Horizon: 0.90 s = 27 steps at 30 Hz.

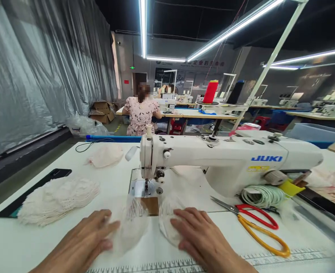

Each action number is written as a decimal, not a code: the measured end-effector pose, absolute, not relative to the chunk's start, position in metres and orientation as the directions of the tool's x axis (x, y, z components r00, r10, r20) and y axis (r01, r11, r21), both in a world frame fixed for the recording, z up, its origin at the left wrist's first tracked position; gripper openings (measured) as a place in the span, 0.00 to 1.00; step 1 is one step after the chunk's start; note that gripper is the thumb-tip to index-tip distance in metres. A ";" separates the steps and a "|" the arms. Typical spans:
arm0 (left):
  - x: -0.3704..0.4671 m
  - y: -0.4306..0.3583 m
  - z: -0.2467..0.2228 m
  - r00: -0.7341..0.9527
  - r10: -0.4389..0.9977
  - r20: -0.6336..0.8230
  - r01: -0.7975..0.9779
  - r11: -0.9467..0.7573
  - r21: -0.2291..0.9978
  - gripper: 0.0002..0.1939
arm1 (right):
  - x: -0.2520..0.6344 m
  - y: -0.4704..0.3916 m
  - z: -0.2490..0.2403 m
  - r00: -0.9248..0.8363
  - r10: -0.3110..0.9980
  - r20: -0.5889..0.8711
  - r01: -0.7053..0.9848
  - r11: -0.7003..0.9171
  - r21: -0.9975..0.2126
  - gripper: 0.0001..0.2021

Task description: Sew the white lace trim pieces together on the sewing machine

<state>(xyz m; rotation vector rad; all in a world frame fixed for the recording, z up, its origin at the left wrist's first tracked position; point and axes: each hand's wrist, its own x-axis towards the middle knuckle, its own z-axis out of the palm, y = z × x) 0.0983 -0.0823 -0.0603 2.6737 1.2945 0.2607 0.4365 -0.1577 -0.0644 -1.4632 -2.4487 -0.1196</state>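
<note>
My left hand (89, 237) lies flat on the white table, its fingertips pressing a sheer white mesh piece (133, 223). My right hand (201, 237) rests palm down on a second sheer mesh piece (167, 220) beside it. Both pieces lie just in front of the presser foot (146, 186) of a white JUKI sewing machine (227, 159). The mesh looks blurred, so its exact shape is unclear.
A pile of white mesh (57, 199) sits at left by a black phone (33, 191), another piece (106, 155) further back. Red-and-yellow scissors (255, 223) and a green elastic coil (262, 195) lie at right. A seated person (141, 112) works behind.
</note>
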 end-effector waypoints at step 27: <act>0.168 -0.032 -0.050 0.579 0.810 0.093 0.571 -0.484 0.663 0.14 | 0.364 -0.093 -0.054 -0.214 0.869 0.446 0.643 0.469 -0.606 0.04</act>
